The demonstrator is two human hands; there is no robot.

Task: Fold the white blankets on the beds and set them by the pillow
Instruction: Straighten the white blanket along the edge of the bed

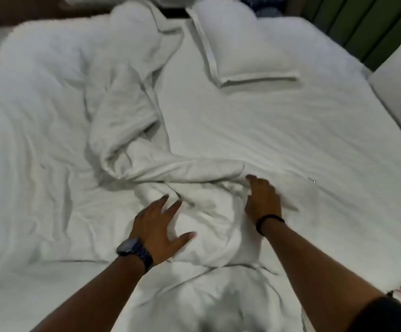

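Observation:
A rumpled white blanket (132, 130) lies in a twisted heap across the middle of the bed, running from near the head end down to me. My left hand (161, 226), wearing a dark watch, rests on the near part of the heap with fingers spread. My right hand (263, 200), with a black band at the wrist, presses its fingers into a fold at the heap's right edge; whether it grips the cloth is unclear. A flat white pillow (237, 46) lies at the head of the bed on the right. A second pillow (132, 17) is at the head end, left of it.
The bed's white sheet (290, 130) is smooth on the right half. More crumpled white bedding (34, 116) covers the left half. A green panelled wall (352, 22) stands at the upper right, and a white surface (400, 87) borders the bed's right edge.

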